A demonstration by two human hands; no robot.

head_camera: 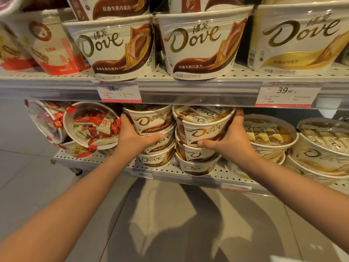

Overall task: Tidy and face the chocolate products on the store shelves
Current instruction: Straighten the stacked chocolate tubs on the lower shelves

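From the head camera, two stacks of round white paper tubs with brown swirl print and clear lids stand side by side on the lower perforated metal shelf (217,173), under the clear price rail (188,95). The left hand (132,136) wraps the top tub of the left stack (151,120), fingers round its far left wall and thumb laid across the front. The right hand (229,140) grips the top tub of the right stack (204,127) in the same way from the right side, thumb under its front edge. Each hand cups one tub, probably so the logos can be turned forward and the stacks squared together. The right top tub leans forward, showing wrapped bars through its lid, so it likely needs levelling.

The tubs look stiff, smooth and tapered, which lets them nest loosely on the lids below. To the left, a red-and-white tub of wrapped sweets (90,125) lies tipped on its side. To the right sit gold-printed white tubs (270,135). Above, larger brown-swirl tubs (117,48) face front on the upper shelf.
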